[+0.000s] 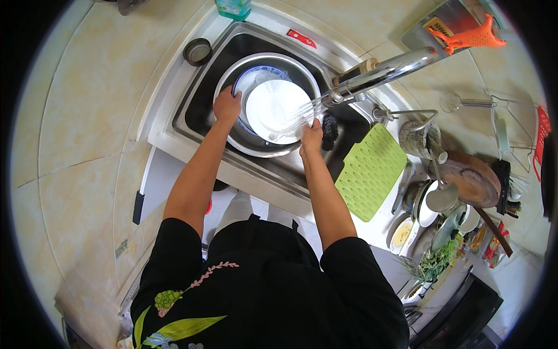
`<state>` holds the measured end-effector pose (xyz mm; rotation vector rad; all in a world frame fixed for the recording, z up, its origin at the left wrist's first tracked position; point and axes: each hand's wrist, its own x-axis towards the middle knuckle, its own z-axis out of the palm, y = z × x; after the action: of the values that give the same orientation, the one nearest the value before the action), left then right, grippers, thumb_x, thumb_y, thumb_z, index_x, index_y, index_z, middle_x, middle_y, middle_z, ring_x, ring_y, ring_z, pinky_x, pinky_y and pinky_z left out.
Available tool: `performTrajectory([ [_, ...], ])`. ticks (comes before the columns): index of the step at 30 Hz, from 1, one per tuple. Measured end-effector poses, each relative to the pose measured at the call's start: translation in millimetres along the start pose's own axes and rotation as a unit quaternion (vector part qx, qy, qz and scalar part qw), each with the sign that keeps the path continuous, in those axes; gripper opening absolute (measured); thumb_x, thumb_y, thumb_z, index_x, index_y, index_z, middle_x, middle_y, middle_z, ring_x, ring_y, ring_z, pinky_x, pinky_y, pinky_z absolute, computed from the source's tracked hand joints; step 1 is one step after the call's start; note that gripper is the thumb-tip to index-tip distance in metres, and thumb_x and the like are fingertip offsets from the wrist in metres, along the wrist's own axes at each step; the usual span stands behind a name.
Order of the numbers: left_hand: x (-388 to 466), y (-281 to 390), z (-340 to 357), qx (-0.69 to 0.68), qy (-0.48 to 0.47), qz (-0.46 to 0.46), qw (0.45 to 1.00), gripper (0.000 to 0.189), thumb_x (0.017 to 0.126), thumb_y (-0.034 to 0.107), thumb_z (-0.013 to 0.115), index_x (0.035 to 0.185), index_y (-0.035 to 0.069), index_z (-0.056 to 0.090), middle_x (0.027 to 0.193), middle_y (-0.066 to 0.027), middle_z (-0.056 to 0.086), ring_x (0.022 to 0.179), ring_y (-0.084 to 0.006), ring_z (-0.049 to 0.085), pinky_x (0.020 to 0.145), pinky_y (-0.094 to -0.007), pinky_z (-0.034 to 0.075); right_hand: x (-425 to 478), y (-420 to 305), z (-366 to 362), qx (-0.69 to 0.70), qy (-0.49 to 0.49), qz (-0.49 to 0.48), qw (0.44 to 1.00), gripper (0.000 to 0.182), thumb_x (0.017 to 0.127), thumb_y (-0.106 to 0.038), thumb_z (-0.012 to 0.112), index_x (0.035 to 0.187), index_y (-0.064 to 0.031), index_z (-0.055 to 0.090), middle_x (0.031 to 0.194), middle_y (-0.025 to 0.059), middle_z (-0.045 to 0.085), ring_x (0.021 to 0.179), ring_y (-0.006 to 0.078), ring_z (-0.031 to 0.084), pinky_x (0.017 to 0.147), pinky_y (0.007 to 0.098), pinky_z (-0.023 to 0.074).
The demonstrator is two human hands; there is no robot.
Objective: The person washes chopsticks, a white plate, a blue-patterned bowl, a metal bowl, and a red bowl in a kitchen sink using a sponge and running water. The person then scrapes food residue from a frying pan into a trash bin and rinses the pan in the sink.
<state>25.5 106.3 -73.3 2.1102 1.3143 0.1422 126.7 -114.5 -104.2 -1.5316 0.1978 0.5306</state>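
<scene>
A steel basin (271, 153) sits in the sink, and water from the chrome faucet (388, 72) sprays into it. My right hand (311, 137) grips the lower right edge of a round white plate (274, 107), with the stream striking the plate's right side. Under and behind that plate is a blue-rimmed white dish (247, 83), partly hidden. My left hand (227, 105) holds this dish by its left rim, thumb over the edge. A dark scrubbing pad (330, 131) lies in the sink just right of the basin.
A green ridged drying mat (370, 174) overlaps the sink's right edge. Beyond it stand a stone mortar (419, 135), a round wooden chopping board (466, 176), a ladle (442, 197) and several dishes. A dark round lid (198, 51) rests at the sink's left corner, a green bottle (234, 8) behind.
</scene>
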Motion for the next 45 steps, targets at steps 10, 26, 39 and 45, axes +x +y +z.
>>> performTrajectory([
  [10,-44.4,0.5,39.7,-0.312,-0.023,-0.067,0.947,0.059,0.096,0.046,0.036,0.128,-0.002,0.048,0.129,-0.0234,0.049,0.122,-0.0354,0.045,0.101,-0.0394,0.035,-11.1,-40.9,-14.3,0.090,-0.039,-0.043,0.994,0.023,0.093,-0.010,0.055,0.114,-0.0007,0.055,0.104,0.0051,0.063,0.087,0.0110,0.057,0.078,0.0256,0.0448],
  [26,-89.8,53.1,18.1,-0.699,-0.276,-0.168,0.638,0.063,0.091,0.049,0.052,0.133,0.003,0.042,0.132,-0.0103,0.050,0.124,-0.0244,0.046,0.104,-0.0384,0.035,-31.2,-75.3,26.3,-0.606,-0.075,-0.383,0.693,0.072,0.091,-0.043,0.043,0.144,0.0011,0.022,0.152,0.0215,0.013,0.141,0.0367,0.012,0.113,0.0491,0.0048],
  [39,-75.0,74.2,-27.4,-0.661,-0.210,-0.132,0.708,0.056,0.092,0.046,0.053,0.127,0.003,0.048,0.123,-0.0104,0.056,0.111,-0.0229,0.055,0.094,-0.0381,0.044,-80.1,-78.5,-0.8,-0.543,-0.283,-0.376,0.695,0.054,0.090,-0.024,0.056,0.139,-0.0118,0.038,0.131,0.0167,0.050,0.120,0.0315,0.048,0.105,0.0454,0.0321],
  [45,-101.4,128.1,5.7,-0.184,0.006,0.254,0.950,0.061,0.093,0.045,0.045,0.141,0.008,0.035,0.147,-0.0126,0.032,0.139,-0.0271,0.023,0.113,-0.0396,0.016,-79.2,-90.2,20.4,-0.289,-0.186,-0.179,0.922,0.027,0.090,-0.011,0.055,0.114,0.0010,0.057,0.096,0.0163,0.065,0.081,0.0241,0.060,0.075,0.0323,0.0468],
])
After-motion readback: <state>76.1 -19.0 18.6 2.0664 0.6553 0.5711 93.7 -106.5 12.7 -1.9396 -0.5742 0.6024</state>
